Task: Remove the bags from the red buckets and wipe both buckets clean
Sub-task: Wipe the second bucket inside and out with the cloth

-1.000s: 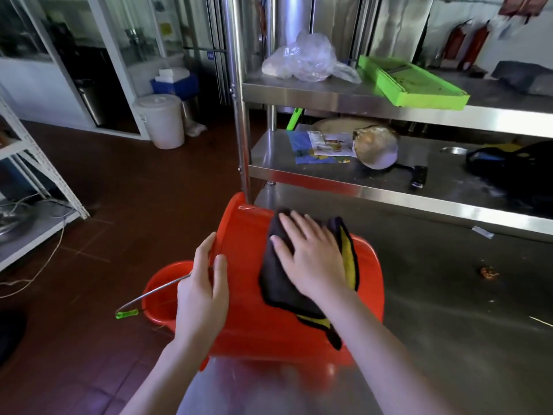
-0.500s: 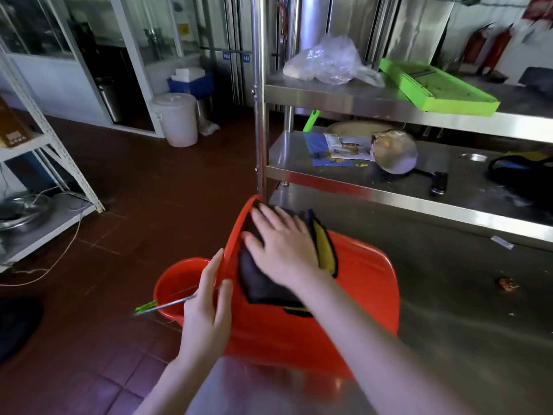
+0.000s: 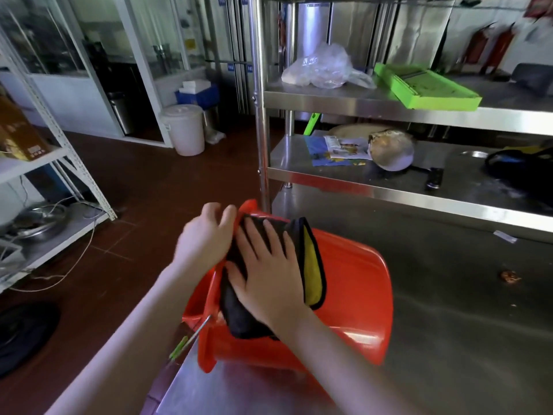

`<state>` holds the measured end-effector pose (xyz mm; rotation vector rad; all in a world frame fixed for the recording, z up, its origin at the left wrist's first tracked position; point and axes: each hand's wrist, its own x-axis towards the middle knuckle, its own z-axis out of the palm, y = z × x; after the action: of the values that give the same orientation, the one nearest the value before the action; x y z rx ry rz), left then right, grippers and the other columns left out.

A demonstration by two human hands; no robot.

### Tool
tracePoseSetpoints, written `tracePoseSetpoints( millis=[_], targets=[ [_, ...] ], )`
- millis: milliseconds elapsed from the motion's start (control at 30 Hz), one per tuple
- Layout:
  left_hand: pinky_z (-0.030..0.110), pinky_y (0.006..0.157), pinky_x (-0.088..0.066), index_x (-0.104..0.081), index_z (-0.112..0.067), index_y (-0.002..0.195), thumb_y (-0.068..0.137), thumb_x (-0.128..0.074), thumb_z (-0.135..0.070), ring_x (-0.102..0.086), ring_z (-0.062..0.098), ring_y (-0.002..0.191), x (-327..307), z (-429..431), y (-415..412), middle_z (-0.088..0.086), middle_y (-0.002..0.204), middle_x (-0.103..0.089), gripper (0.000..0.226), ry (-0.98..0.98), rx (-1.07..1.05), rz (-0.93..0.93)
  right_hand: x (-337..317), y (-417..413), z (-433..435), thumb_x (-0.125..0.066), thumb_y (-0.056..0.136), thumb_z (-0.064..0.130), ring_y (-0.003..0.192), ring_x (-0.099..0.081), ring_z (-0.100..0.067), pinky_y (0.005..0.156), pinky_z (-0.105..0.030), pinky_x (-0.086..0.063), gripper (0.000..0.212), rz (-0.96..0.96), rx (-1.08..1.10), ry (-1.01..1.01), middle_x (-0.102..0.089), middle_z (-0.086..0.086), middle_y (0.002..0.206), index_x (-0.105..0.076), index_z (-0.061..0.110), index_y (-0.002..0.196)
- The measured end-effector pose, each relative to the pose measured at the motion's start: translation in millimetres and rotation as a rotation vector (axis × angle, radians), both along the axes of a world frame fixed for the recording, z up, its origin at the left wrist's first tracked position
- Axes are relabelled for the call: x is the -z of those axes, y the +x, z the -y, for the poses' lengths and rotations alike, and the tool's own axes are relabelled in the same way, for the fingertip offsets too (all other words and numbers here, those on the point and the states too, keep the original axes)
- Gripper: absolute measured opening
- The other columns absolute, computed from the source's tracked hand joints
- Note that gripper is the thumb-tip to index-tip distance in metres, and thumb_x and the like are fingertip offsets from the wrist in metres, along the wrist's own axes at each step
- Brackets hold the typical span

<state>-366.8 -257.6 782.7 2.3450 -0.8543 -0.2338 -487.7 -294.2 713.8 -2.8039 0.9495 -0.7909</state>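
A red bucket (image 3: pixel 353 298) lies on its side on the steel table (image 3: pixel 449 339), its mouth facing left over the table's edge. Its wire handle with a green grip (image 3: pixel 179 346) hangs at the lower left. My right hand (image 3: pixel 269 280) lies flat on a black and yellow cloth (image 3: pixel 312 271), pressing it onto the bucket's outer wall near the rim. My left hand (image 3: pixel 205 238), blurred, rests against the top of the rim beside the cloth, fingers only loosely bent. A crumpled clear plastic bag (image 3: pixel 323 67) sits on the top shelf. No second bucket is in view.
A steel rack (image 3: pixel 374 191) stands at the table's back with a green tray (image 3: pixel 425 89), papers and a metal bowl (image 3: pixel 392 151). A small scrap (image 3: pixel 300 277) lies on the table at right. A white lidded bin (image 3: pixel 185 128) and white shelving (image 3: pixel 59 151) stand across the red tiled floor.
My left hand has moved up from the lower rim to the top of the rim. My right hand and the cloth have slid left toward the rim. The view shifted left.
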Motion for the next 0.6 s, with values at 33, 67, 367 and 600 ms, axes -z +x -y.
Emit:
tracePoseSetpoints(
  millis=[33,67,367,600],
  targets=[
    [0.035,0.089,-0.039,-0.049,-0.022,0.138,0.096,-0.034,-0.056,-0.054,0.034,0.118,3.5,16.5,-6.2,0.015,0.128,-0.06,0.056,-0.022,0.039,-0.099,5.1,-5.5,-7.6,-0.044,0.091,0.05,0.142,-0.031,-0.025,0.114,-0.05,-0.025,0.055,0.02,-0.031,-0.013,-0.042,0.002,0.15,-0.047,0.025,0.14],
    [0.033,0.087,-0.038,-0.048,-0.02,0.138,0.097,-0.033,-0.054,-0.055,0.033,0.116,7.5,29.3,-12.9,0.015,0.129,-0.06,0.056,-0.049,0.06,-0.158,9.2,-12.0,-11.9,-0.046,0.09,0.05,0.142,-0.032,-0.025,0.114,-0.05,-0.026,0.054,0.037,-0.05,-0.022,-0.044,0.002,0.149,-0.049,0.026,0.137],
    [-0.001,0.047,-0.036,-0.044,-0.026,0.144,0.103,-0.036,-0.042,-0.054,-0.017,0.054,35.3,1.2,-43.1,-0.018,0.071,-0.056,0.045,-0.344,0.126,-0.049,5.7,-111.7,95.0,-0.02,0.095,0.064,0.14,-0.035,-0.019,0.116,-0.042,-0.026,0.062,-0.178,0.435,0.302,-0.041,0.007,0.152,-0.041,0.033,0.145],
    [0.011,0.046,-0.041,-0.038,-0.052,0.14,0.097,-0.034,-0.051,-0.054,0.003,0.045,76.6,-64.5,-62.2,-0.017,0.06,-0.062,0.043,-0.508,0.099,-0.07,-8.8,-71.6,98.9,-0.018,0.095,0.061,0.141,-0.033,-0.021,0.114,-0.045,-0.026,0.061,-0.264,0.275,0.414,-0.034,0.01,0.155,-0.035,0.033,0.147]
  ],
)
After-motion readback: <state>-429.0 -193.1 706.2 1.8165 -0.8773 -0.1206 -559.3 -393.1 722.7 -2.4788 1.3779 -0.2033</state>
